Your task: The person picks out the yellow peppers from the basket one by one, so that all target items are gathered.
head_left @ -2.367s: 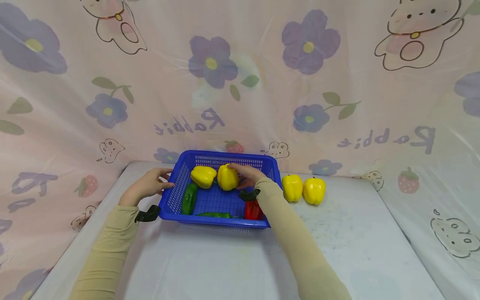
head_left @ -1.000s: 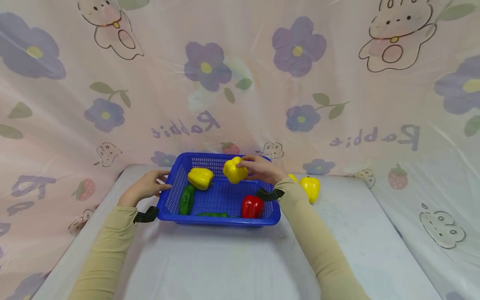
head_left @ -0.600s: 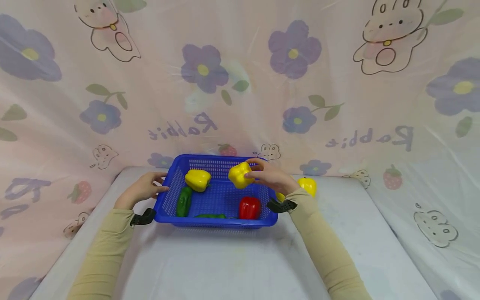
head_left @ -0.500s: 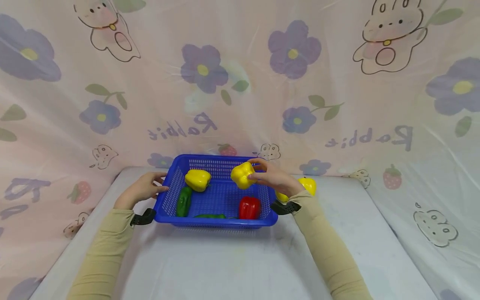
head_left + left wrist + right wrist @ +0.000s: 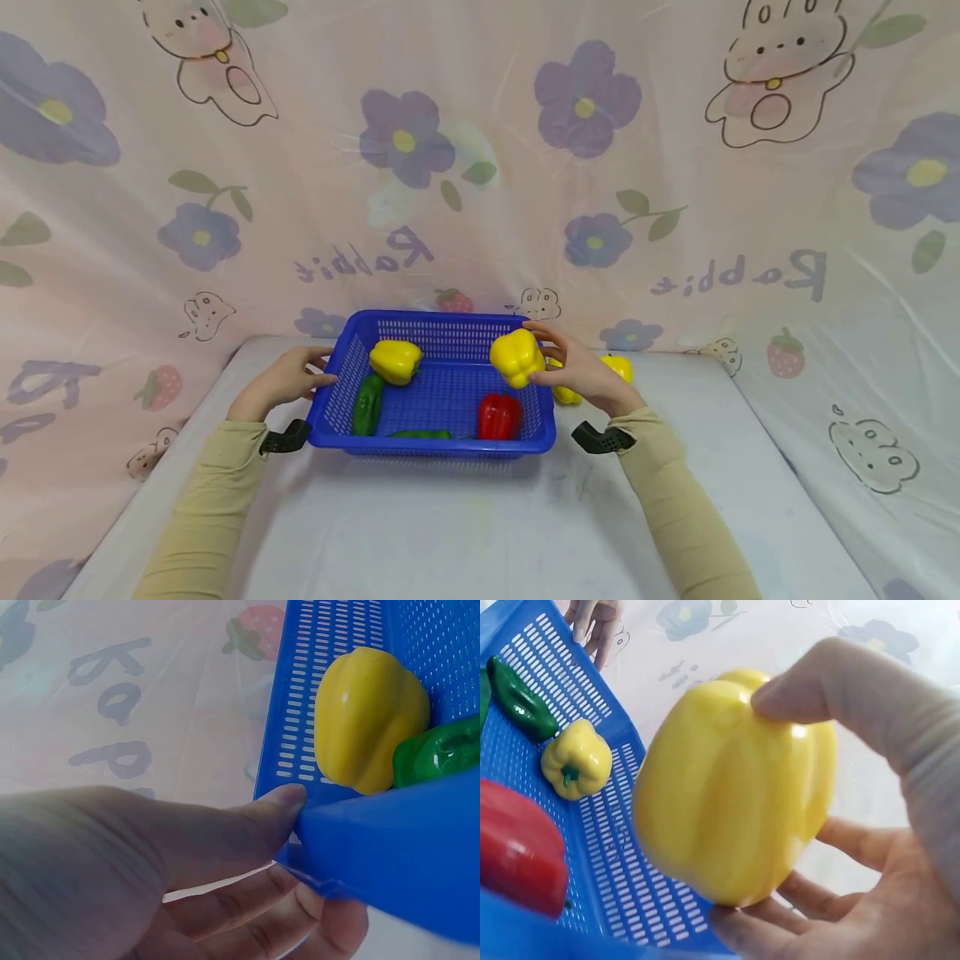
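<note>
Yellow pepper (image 5: 517,357): raised near right edge of blue basket (image 5: 431,446), in right hand (image 5: 583,377).
Right grip: thumb and fingers clamped round pepper.
Left hand (image 5: 287,383): thumb and fingers pinching basket's left edge.
Basket contents: second yellow pepper (image 5: 395,362) near back left corner, green pepper (image 5: 368,405) along left edge, red pepper (image 5: 499,417) by front right corner.
Table (image 5: 420,533): partly hidden yellow peppers (image 5: 619,366) beyond basket's right edge.

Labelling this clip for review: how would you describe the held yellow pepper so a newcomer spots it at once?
In the head view, find the blue basket on the white table, then look to its right end. There the person's right grip holds a yellow pepper. It alone is held: one yellow neighbour lies in the basket, two others beside it.
</note>
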`<state>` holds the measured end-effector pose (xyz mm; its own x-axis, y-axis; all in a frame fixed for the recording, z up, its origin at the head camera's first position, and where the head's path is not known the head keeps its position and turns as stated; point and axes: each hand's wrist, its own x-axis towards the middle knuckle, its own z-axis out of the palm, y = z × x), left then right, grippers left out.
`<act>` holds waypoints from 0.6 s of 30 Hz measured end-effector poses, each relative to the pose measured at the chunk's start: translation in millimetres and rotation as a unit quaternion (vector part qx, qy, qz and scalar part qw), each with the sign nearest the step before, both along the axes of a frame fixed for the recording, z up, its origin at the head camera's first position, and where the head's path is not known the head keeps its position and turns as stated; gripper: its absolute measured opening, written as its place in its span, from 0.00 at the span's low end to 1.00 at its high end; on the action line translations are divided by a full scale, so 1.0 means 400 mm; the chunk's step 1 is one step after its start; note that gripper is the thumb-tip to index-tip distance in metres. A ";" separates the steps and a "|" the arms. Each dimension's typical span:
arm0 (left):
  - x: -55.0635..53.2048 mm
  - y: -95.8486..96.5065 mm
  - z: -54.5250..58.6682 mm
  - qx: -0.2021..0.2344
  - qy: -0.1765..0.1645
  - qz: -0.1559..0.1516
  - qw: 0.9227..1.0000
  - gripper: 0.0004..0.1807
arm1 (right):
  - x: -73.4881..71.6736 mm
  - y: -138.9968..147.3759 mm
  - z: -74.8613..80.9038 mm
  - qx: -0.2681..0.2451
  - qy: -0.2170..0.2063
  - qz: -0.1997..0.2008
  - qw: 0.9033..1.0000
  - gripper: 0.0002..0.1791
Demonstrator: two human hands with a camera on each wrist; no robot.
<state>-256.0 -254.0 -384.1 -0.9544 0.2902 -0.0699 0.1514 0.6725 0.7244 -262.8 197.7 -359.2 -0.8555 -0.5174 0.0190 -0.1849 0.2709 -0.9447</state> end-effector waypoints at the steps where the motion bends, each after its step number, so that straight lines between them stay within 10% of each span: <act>1: 0.000 -0.001 0.000 0.000 -0.001 0.000 1.000 0.32 | 0.002 0.007 -0.003 -0.006 0.002 0.002 1.000 0.44; 18: -0.007 -0.005 -0.010 0.003 0.000 0.002 1.000 0.32 | 0.051 0.138 -0.043 -0.034 0.025 -0.057 0.998 0.49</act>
<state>-258.8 -256.2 -388.2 -0.9558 0.2860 -0.0676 0.1485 0.6686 0.7287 -242.6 252.8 -376.3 -0.9060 -0.4128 0.0938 -0.2030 0.2294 -0.9519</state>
